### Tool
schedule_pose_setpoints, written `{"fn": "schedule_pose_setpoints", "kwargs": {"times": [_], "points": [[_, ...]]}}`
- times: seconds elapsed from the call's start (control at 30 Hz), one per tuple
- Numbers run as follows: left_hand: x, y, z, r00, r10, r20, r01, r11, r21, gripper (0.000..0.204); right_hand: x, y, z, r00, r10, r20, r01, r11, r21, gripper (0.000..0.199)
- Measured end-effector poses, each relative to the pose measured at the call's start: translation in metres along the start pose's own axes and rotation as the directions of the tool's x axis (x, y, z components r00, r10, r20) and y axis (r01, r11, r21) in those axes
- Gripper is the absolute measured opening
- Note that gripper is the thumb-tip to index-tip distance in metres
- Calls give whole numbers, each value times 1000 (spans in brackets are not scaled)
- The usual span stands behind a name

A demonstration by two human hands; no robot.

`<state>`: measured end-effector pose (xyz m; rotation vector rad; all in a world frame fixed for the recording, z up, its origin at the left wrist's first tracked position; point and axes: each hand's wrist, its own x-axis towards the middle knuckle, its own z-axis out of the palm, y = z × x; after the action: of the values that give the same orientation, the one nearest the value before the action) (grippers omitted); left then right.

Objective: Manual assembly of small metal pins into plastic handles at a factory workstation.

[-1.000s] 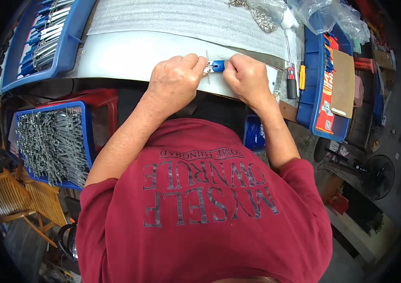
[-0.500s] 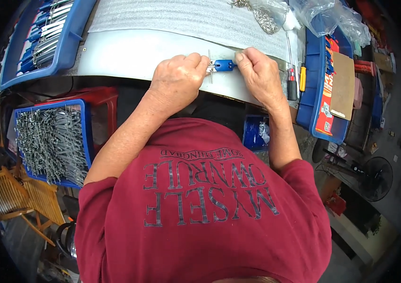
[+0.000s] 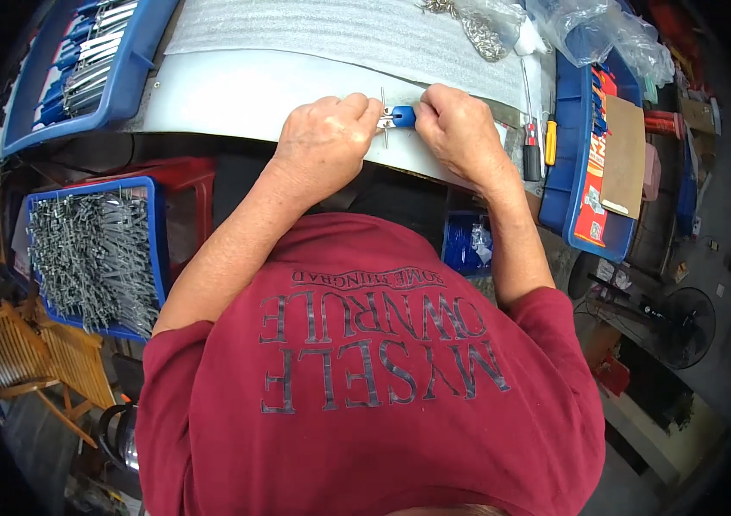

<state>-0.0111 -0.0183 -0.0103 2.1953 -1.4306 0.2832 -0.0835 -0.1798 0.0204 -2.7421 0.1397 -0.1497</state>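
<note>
Hands meet at the near edge of the worktop [image 3: 236, 95]: your left hand [image 3: 324, 138] is curled, its fingertips pinching a small metal piece [image 3: 385, 119], and your right hand [image 3: 460, 129] pinches the small blue part [image 3: 403, 115] from the other side. The two pieces touch between your fingertips, so the work lies directly between the hands, neither one nearer. The joined pieces run roughly left to right, with a thin pin standing across them.

Just right of your right hand lie two screwdrivers [image 3: 534, 146], side by side, pointing away from you, close enough to be brushed by a wrist. Beyond them sits a blue tray [image 3: 574, 172] with a red packet and a piece of cardboard. Farther back a white foam sheet [image 3: 340, 34] covers the worktop, with clear plastic bags [image 3: 589, 30] at its far right. At far left a blue bin [image 3: 82, 60] holds blue-handled pieces; lower left, off the worktop, another blue bin of metal parts [image 3: 90, 249].
</note>
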Motion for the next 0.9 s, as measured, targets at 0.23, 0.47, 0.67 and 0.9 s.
{"fn": "schedule_pose_setpoints", "kwargs": {"times": [0.23, 0.47, 0.67, 0.9], "points": [[0, 0, 0, 1000, 7, -5, -7, 999, -34, 8, -4, -1, -1, 997, 40, -62, -34, 995, 90, 17], [0, -2, 1, 1000, 18, -22, -18, 1000, -17, 8, -8, 7, -17, 975, 210, 77, -220, 963, 153, 14], [2, -1, -2, 1000, 13, -12, -13, 1000, -19, 9, -3, 16, -20, 980, 189, -69, -157, 933, 325, 19], [2, 0, -4, 1000, 9, -23, -10, 998, -62, 11, 29, 46, -8, 962, 219, -163, -201, 972, 118, 22]]}}
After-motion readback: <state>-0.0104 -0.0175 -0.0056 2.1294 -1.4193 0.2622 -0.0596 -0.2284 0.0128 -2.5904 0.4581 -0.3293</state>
